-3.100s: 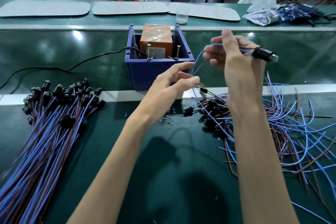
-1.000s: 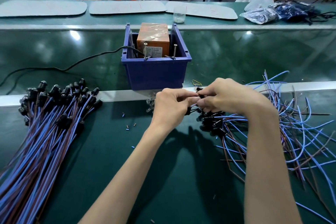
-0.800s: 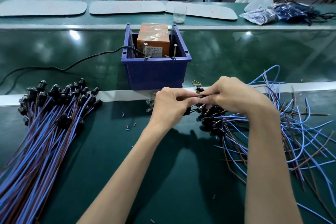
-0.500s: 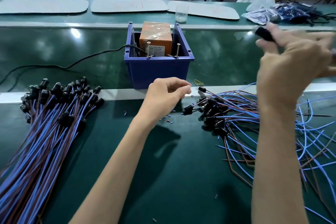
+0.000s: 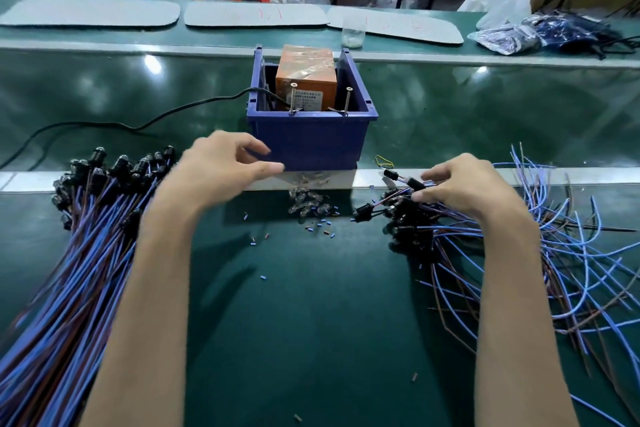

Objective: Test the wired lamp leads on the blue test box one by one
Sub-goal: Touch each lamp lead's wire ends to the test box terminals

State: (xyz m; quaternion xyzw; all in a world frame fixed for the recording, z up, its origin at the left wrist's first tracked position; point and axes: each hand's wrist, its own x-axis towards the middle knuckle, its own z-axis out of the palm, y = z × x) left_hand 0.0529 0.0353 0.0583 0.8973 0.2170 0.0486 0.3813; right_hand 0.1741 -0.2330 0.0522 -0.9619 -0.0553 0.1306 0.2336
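The blue test box [image 5: 308,142] stands at the middle of the bench, holding an orange block [image 5: 306,76] and two upright screws [image 5: 293,97] on its front rim. My left hand [image 5: 221,170] hovers empty with relaxed fingers just left of the box's front wall, above the heads of a neat bundle of lamp leads [image 5: 86,236]. My right hand [image 5: 464,187] rests on the loose pile of blue and brown leads [image 5: 519,253] at the right. Its thumb and forefinger pinch a black lamp holder [image 5: 414,183] at the pile's near end.
Small clear bulbs [image 5: 308,204] and tiny wire offcuts lie in front of the box. A black power cable [image 5: 138,125] runs left from the box. A yellow rubber band [image 5: 384,160] lies beside it. A plastic cup [image 5: 353,31] and plastic bags [image 5: 512,35] sit at the back.
My right hand came down from high at the right onto the loose pile and took a lamp holder. My left hand moved left from the pile and opened.
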